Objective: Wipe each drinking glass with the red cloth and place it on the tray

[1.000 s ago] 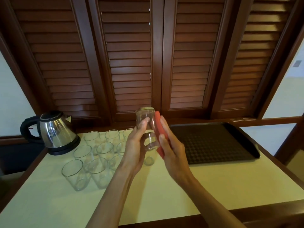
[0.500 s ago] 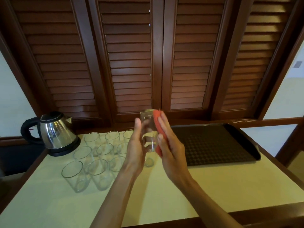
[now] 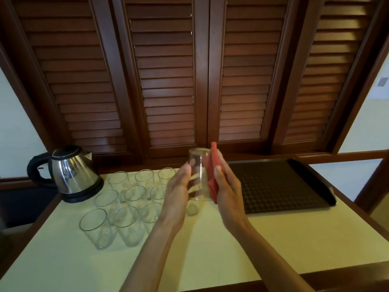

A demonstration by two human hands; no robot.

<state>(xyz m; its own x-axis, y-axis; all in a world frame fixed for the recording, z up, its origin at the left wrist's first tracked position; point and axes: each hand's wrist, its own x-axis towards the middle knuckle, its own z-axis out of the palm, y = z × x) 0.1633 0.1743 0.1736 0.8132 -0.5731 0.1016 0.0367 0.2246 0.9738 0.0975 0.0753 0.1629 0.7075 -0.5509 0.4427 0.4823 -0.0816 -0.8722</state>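
Note:
I hold a clear drinking glass (image 3: 199,165) upside down above the table, between both hands. My left hand (image 3: 177,190) grips its left side, fingers curled behind it. My right hand (image 3: 228,186) presses the folded red cloth (image 3: 212,167) against the glass's right side, thumb on the cloth. Several more clear glasses (image 3: 134,194) stand upright in rows on the pale tabletop to the left. One further glass (image 3: 192,208) stands just below the held one. The dark tray (image 3: 273,186) lies to the right with nothing on it.
A steel electric kettle (image 3: 72,173) on a black base stands at the back left. Dark wooden louvred doors (image 3: 168,81) rise behind the table. The pale tabletop (image 3: 210,249) has a wooden front edge.
The cloth and my right hand have shifted slightly along the glass's side, and my left fingers have turned round the glass. The glass stays at about the same height.

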